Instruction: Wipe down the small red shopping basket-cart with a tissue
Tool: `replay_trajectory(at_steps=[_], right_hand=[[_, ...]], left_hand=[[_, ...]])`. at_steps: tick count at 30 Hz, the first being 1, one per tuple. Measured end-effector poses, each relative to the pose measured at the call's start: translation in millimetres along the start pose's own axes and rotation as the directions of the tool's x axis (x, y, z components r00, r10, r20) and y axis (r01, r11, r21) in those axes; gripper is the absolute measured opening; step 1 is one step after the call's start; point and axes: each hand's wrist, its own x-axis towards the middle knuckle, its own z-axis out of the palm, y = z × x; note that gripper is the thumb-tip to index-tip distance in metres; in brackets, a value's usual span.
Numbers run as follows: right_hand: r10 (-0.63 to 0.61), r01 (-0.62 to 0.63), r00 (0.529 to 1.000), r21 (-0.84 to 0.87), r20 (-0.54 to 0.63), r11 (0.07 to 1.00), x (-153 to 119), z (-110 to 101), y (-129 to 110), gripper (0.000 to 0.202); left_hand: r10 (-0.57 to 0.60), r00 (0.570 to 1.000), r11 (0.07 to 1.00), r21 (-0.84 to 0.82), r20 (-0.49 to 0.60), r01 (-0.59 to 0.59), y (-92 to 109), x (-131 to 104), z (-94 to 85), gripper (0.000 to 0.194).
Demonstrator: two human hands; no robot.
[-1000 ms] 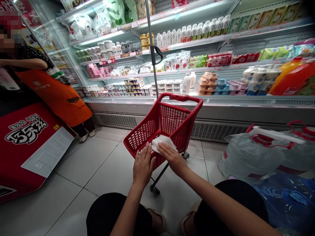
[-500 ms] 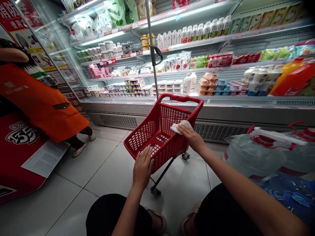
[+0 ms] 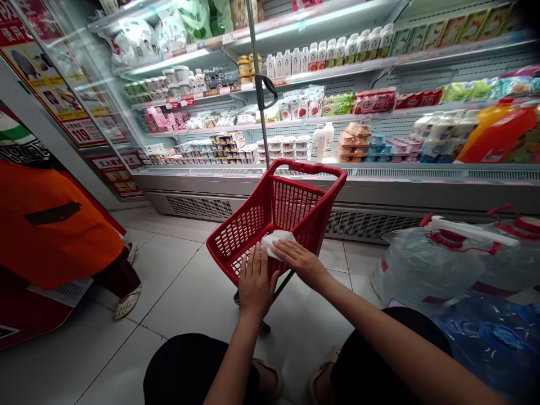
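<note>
A small red plastic shopping cart (image 3: 242,228) with a lattice basket stands in front of me, its handle on the far side. My left hand (image 3: 258,281) rests on the basket's near rim. Its fingers lie flat and stretched out, pointing into the basket. Just to the right, my right hand (image 3: 301,261) holds a white cloth (image 3: 278,241) against the rim of the near right side. The cloth bunches under the fingers and hangs partly over the basket's inside. My two hands are close together. The cart's wheels are partly hidden behind my left arm.
A refrigerated shelf unit (image 3: 202,183) with bottles and packs runs behind the cart. Large water jugs (image 3: 430,264) and a blue one (image 3: 498,337) stand at right. At left is a person in an orange apron (image 3: 54,230), beside a red display stand (image 3: 34,315).
My right hand has slid the cloth along the rim toward me and my left hand. My left hand has shifted slightly right. The person in orange has come nearer at left.
</note>
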Motion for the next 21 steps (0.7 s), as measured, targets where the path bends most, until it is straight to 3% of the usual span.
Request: replay_trajectory(at_steps=[6,9,12,15,18,21], right_hand=[[0.161,-0.163,0.987,-0.158,-0.027,0.974,6,-38,100,0.056],[0.207,-0.208,0.978,-0.202,-0.026,0.957,11,-50,119,0.052],[0.23,-0.239,0.971,-0.211,-0.067,0.948,16,-44,105,0.052],[0.218,-0.229,0.973,-0.194,-0.077,0.954,20,-26,71,0.055],[0.168,-0.172,0.985,-0.164,-0.036,0.971,23,-9,33,0.059],[0.109,-0.109,0.994,-0.153,-0.01,0.982,21,-4,12,0.062]], left_hand=[[0.114,0.993,0.993,-0.024,0.025,-0.114,-31,0,-0.3,0.073],[0.115,0.993,0.993,-0.026,0.02,-0.115,-42,2,0.4,0.07],[0.054,0.999,0.998,-0.021,0.01,-0.053,-43,6,2.4,0.068],[-0.038,0.999,0.999,-0.011,0.0,0.038,-31,14,6.3,0.068],[-0.016,1.0,1.0,-0.019,0.027,0.017,-9,27,12.8,0.07],[-0.004,0.999,1.0,-0.016,0.046,0.005,7,35,18.3,0.072]])
